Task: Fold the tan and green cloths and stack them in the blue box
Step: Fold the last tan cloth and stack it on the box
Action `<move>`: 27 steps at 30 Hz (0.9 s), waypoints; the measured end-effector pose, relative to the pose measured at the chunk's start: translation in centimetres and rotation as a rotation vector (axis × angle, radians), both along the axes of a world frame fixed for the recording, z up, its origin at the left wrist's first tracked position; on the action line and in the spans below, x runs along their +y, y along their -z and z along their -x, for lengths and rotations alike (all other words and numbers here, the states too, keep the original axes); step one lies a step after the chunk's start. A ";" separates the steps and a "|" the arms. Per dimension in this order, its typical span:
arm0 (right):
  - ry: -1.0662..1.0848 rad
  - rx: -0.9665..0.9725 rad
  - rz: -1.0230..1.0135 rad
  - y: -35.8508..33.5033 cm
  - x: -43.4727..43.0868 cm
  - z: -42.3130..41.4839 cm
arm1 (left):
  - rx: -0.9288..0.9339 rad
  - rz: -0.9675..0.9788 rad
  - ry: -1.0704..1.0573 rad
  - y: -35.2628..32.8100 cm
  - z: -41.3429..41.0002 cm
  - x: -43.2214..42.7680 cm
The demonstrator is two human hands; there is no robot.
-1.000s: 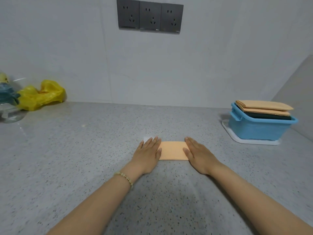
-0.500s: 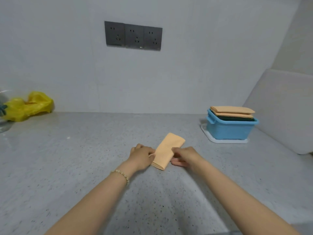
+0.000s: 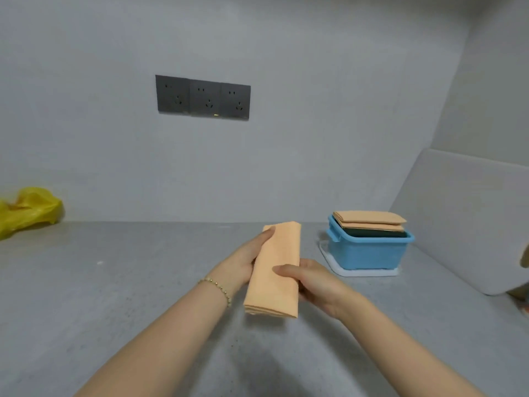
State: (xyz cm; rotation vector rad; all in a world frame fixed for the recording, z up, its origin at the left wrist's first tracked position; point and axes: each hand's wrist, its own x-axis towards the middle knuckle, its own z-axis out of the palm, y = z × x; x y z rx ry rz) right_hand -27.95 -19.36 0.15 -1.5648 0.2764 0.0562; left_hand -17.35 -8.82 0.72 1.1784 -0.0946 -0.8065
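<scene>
Above the counter (image 3: 114, 296), tan cloth (image 3: 274, 270) lies clamped between left hand (image 3: 243, 262) and right hand (image 3: 315, 285).

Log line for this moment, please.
stage: fold done, not yet boxed | left hand: holds folded tan cloth | right hand: pinches it | blue box: stacked cloths inside

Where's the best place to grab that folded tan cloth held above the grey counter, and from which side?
Pinch the folded tan cloth midway along a long edge, coming in from the side, thumb on top and fingers beneath, as the right hand does. It is long and limp, with layered edges at its near end, so a mid-length pinch should keep the fold.
</scene>
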 end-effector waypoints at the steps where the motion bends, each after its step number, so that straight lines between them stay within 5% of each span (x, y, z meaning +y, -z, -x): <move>1: 0.021 0.011 -0.015 0.1 -1.2 0.4 | 0.010 0.028 -0.046 -0.3 0.1 -1.6; 6: 0.161 0.129 0.026 0.1 -7.8 2.4 | -0.075 0.105 -0.255 -1.9 -1.4 -7.9; 12: 0.646 -0.183 0.146 -7.2 -21.2 -0.8 | -0.223 -0.030 -0.213 -5.3 -5.8 -14.6; 27: 0.734 -0.043 0.466 -0.9 -33.8 -6.6 | -0.654 -0.462 -0.149 1.2 -8.1 -23.5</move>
